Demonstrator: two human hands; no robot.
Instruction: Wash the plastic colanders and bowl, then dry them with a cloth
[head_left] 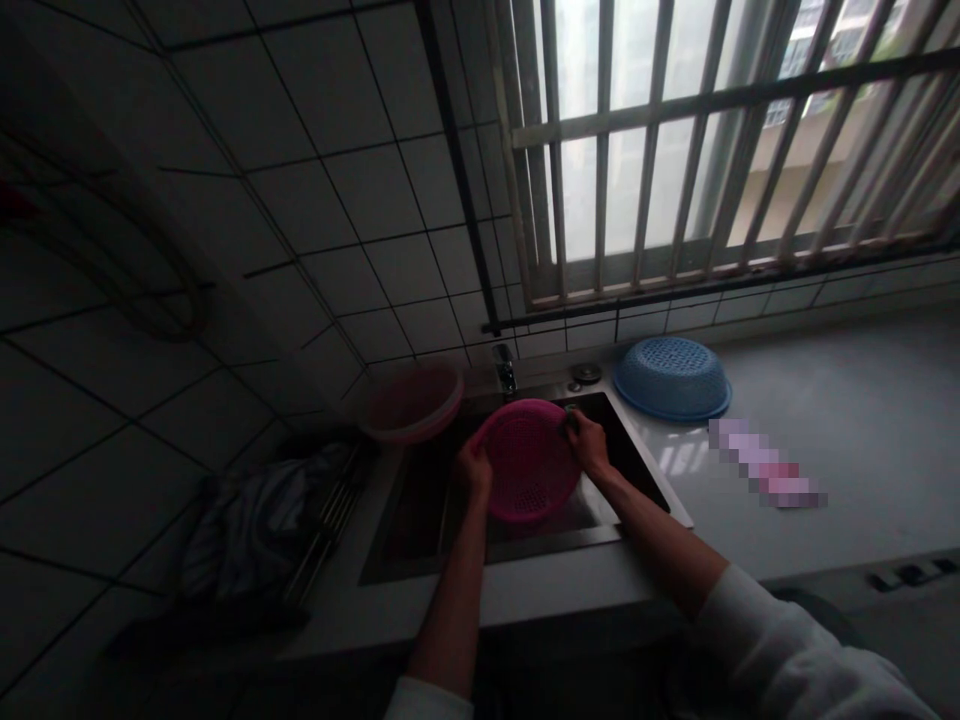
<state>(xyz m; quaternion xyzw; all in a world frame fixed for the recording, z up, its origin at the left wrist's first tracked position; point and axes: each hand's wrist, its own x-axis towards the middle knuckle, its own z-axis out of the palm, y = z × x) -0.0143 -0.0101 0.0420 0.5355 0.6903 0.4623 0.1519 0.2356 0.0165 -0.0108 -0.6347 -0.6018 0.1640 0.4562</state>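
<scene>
A bright pink plastic colander [531, 465] is held tilted over the sink, its perforated inside toward me. My left hand [475, 468] is closed on its left rim. At the upper right rim is my right hand [590, 445], its fingers closed around a small dark pad-like thing [572, 413] pressed against the colander's edge; its exact kind is too dim to tell. Below lies the stainless steel sink [555, 548], partly hidden by the colander and my forearms.
A faucet [505, 370] rises behind the sink. Left of it, a pale pink basin [412, 405] leans at the sink's corner. An upturned blue basket [673, 378] and a blurred-out pinkish item [769, 465] rest on the right counter. Dark cloth [259, 520] lies at the left.
</scene>
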